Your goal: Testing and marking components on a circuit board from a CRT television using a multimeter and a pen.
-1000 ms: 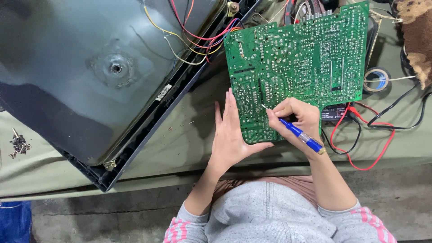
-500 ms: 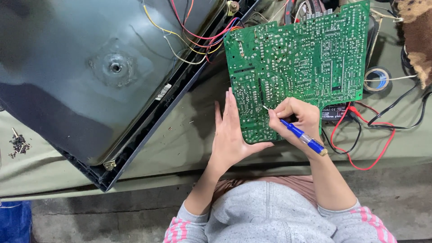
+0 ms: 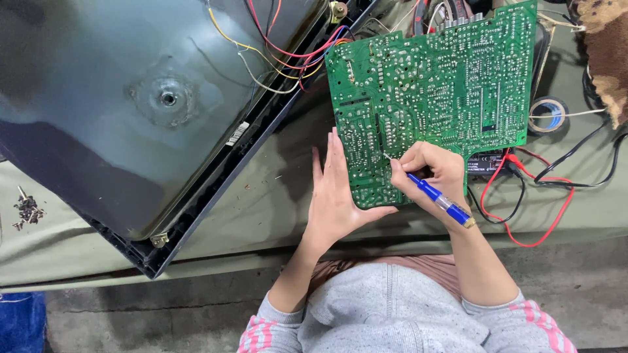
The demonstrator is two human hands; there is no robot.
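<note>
A large green circuit board [image 3: 445, 85] lies solder side up on an olive cloth [image 3: 261, 196]. My left hand [image 3: 337, 193] rests flat with fingers together along the board's lower left edge and steadies it, the thumb under the bottom corner. My right hand [image 3: 428, 173] grips a blue-handled screwdriver [image 3: 439, 199] like a pen. Its thin metal tip [image 3: 387, 157] touches the solder points near the board's lower left area.
A big dark picture tube in its black frame [image 3: 144, 111] fills the left, with coloured wires [image 3: 288, 46] running to the board. Red and black probe leads [image 3: 549, 196], a small dark meter [image 3: 487, 162] and a tape roll [image 3: 548, 114] lie right. Loose screws [image 3: 27, 210] sit far left.
The screwdriver tip has shifted very slightly on the board. Both hands stay in nearly the same place.
</note>
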